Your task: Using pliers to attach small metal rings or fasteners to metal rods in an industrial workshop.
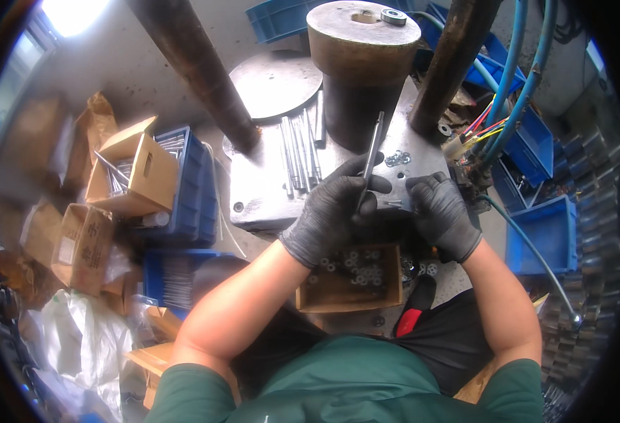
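Note:
In a dark grey glove, my left hand [326, 217] is closed around a slim metal shaft [373, 149], which stands tilted with its top end up and away from me. My right hand [447, 215], gloved alike, hovers over the right front of the steel machine plate [257, 187]. Its fingers are curled together, and whatever they may hold is hidden. Small bright metal pieces [392, 203] lie between the hands. Beyond them is a little cluster of metal rings [397, 158]. Several loose metal shafts [297, 158] lie side by side on the plate to the left.
A thick steel cylinder [363, 49] carries a bearing [393, 17] on top. Dark columns [197, 70] flank the plate. Below its front edge sits a box [349, 304] of washers. Blue crates [196, 190] and a carton of rods [137, 173] stand left; blue hoses [518, 70] hang right.

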The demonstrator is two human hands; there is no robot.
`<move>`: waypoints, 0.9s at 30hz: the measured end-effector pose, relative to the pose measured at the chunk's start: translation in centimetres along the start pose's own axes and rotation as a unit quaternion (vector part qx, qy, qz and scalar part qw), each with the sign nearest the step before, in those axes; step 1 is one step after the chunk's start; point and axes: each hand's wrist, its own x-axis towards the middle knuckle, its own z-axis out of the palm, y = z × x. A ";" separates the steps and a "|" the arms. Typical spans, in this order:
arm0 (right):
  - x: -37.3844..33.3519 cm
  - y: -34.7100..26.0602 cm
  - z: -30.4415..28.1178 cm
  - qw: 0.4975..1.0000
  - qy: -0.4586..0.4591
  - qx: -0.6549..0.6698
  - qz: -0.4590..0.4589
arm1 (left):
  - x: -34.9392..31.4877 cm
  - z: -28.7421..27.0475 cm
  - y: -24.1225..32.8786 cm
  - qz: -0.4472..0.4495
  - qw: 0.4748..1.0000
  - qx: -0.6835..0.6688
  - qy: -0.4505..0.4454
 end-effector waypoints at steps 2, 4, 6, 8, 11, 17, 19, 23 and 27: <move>-0.6 0.4 0.3 0.999 0.022 0.006 -0.042 | 0.1 0.0 -0.2 0.003 1.000 0.010 -0.002; -0.6 0.4 0.3 0.997 0.048 0.037 -0.052 | 0.1 0.1 -0.2 0.021 0.998 0.062 0.003; -0.5 0.0 0.0 0.993 0.074 0.067 -0.061 | 0.0 0.3 -0.1 0.030 0.996 0.079 0.000; 0.0 -1.0 -0.5 0.994 0.097 0.053 -0.022 | -0.3 0.9 0.0 0.039 0.995 0.096 -0.003; 0.4 -0.9 -0.3 0.995 0.090 0.023 -0.033 | -0.5 1.6 -0.1 0.054 0.993 0.104 0.014; 0.0 -0.7 0.4 0.990 0.084 0.055 -0.100 | -0.2 0.8 -0.7 0.039 0.987 0.149 0.056; 0.0 -1.0 0.4 0.991 0.078 0.051 -0.098 | -0.2 0.8 -0.9 0.047 0.986 0.149 0.063; 0.2 -1.0 0.6 0.991 0.087 0.051 -0.090 | -0.1 0.9 -1.0 0.063 0.981 0.166 0.075; 0.3 -1.1 0.8 0.991 0.093 0.050 -0.079 | 0.3 0.5 -1.3 0.058 0.977 0.181 0.095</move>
